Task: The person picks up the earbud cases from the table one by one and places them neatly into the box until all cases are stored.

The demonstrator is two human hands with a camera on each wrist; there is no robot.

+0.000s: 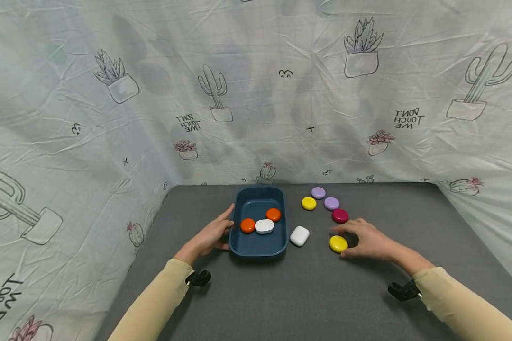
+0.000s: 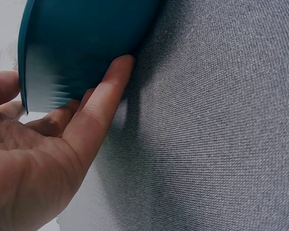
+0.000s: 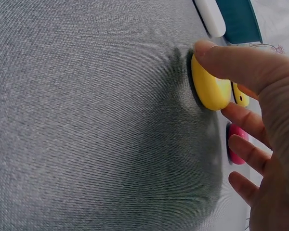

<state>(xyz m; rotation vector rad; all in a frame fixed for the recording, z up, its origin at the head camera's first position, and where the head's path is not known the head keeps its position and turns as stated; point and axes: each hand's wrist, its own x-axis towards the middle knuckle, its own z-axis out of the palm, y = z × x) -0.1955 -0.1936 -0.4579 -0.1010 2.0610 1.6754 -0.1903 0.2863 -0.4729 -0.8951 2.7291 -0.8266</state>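
Note:
My left hand (image 1: pixel 213 234) rests its fingers (image 2: pixel 94 108) against the outer left side of a blue rectangular tray (image 1: pixel 259 250). Two orange round pieces, one of them the left orange piece (image 1: pixel 247 226), and a white oblong piece (image 1: pixel 264 227) lie in the tray. On the table, my right hand (image 1: pixel 369 240) has thumb and fingers spread around a smooth yellow disc (image 1: pixel 338 244). The thumb overlaps the edge of this disc (image 3: pixel 212 89) in the right wrist view; the index fingertip is hidden behind it there.
Right of the tray sits a white rounded block (image 1: pixel 299 236). Behind it are another yellow disc (image 1: pixel 309 203), two lilac discs, the nearer lilac disc (image 1: pixel 331 203) among them, and a crimson disc (image 1: pixel 340 216). A cactus-printed cloth (image 1: pixel 247 94) hangs behind the grey table (image 1: pixel 281 303).

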